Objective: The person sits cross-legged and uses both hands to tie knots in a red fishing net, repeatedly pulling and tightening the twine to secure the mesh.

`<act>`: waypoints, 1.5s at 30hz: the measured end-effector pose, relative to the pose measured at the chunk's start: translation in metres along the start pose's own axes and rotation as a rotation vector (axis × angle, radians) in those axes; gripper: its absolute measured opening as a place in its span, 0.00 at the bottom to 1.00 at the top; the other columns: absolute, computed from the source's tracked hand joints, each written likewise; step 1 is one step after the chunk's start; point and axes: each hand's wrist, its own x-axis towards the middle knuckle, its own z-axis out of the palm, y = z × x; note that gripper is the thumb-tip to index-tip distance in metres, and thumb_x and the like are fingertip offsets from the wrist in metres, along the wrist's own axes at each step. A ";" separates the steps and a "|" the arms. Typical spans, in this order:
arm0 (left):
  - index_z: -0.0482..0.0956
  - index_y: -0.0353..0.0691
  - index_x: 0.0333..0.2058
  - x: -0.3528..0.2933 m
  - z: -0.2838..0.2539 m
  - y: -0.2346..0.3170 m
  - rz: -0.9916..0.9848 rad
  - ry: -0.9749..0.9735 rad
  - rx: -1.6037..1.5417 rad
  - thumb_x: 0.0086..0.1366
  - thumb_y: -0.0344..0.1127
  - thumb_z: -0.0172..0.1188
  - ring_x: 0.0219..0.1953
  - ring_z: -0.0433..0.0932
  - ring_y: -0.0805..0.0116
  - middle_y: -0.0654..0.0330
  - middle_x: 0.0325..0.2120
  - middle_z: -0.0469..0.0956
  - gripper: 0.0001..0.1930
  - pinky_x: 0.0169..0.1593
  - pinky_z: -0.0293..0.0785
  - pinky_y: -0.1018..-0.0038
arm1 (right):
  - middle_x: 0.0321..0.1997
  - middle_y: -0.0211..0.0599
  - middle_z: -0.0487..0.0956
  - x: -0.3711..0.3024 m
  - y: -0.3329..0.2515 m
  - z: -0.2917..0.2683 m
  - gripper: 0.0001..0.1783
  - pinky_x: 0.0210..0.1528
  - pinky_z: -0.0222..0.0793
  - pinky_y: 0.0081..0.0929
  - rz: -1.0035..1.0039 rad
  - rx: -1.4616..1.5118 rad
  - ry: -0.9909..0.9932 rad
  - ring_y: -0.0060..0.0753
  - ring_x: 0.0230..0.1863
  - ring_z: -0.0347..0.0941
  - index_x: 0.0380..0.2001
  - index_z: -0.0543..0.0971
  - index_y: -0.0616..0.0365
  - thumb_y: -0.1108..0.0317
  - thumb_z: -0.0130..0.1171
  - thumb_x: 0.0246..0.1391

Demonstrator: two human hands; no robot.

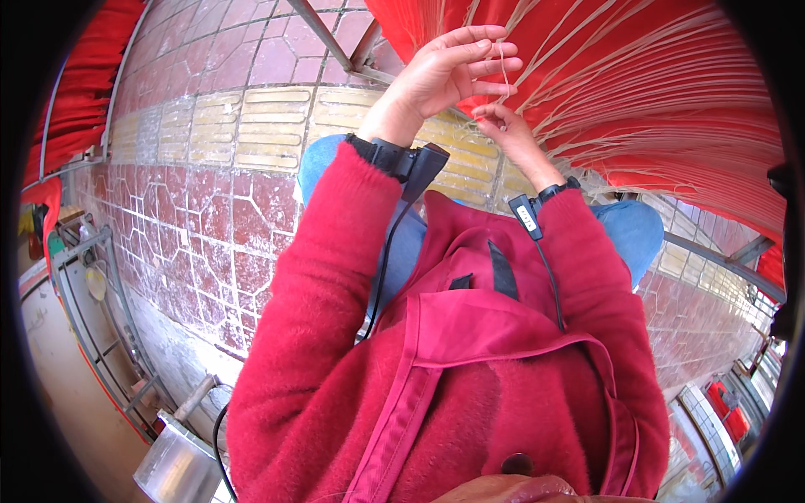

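Observation:
My left hand (457, 74) is raised over the near edge of a red cloth, its fingers stretched out and apart. A thin pale strand (504, 65) runs across its fingertips and down toward my right hand (510, 134). That right hand is lower and to the right, with thumb and forefinger pinched together at the strand's lower end. Many long, thin tan strands (637, 92) lie fanned out in rows over the red cloth (579, 42), their loose ends gathered near my right fingers. What exactly is inside the pinch is too small to see well.
Metal frame bars (323, 33) edge the red cloth. Below are yellow ribbed tiles (268, 126) and reddish patterned paving (201, 218). A metal pot (178, 465) and a metal rack (109, 268) stand at the left. Cabled devices are strapped to both my wrists.

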 end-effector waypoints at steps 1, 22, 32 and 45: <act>0.64 0.33 0.61 0.001 -0.001 -0.001 0.004 0.012 0.003 0.69 0.37 0.55 0.57 0.74 0.54 0.48 0.54 0.73 0.25 0.55 0.77 0.52 | 0.40 0.30 0.80 0.001 -0.002 0.000 0.13 0.51 0.68 0.24 0.033 -0.001 -0.031 0.23 0.44 0.73 0.44 0.78 0.58 0.66 0.61 0.57; 0.76 0.39 0.53 0.010 -0.025 -0.007 -0.143 0.224 0.890 0.69 0.42 0.58 0.46 0.78 0.72 0.60 0.44 0.80 0.19 0.49 0.75 0.74 | 0.30 0.29 0.76 -0.027 -0.068 -0.029 0.09 0.40 0.70 0.20 0.183 0.719 -0.220 0.23 0.33 0.72 0.43 0.75 0.59 0.66 0.52 0.65; 0.79 0.38 0.48 0.003 -0.008 -0.006 -0.362 -0.094 0.888 0.66 0.55 0.59 0.44 0.77 0.74 0.62 0.40 0.81 0.25 0.50 0.75 0.75 | 0.30 0.29 0.78 -0.025 -0.096 -0.035 0.07 0.32 0.67 0.14 0.178 0.648 -0.042 0.16 0.27 0.70 0.40 0.73 0.55 0.65 0.56 0.63; 0.77 0.40 0.42 0.007 -0.007 -0.004 -0.263 0.042 0.367 0.71 0.41 0.55 0.43 0.80 0.71 0.61 0.39 0.80 0.11 0.51 0.76 0.72 | 0.36 0.35 0.79 -0.035 -0.110 -0.033 0.09 0.33 0.67 0.13 0.148 0.701 0.009 0.16 0.29 0.70 0.45 0.72 0.58 0.67 0.52 0.65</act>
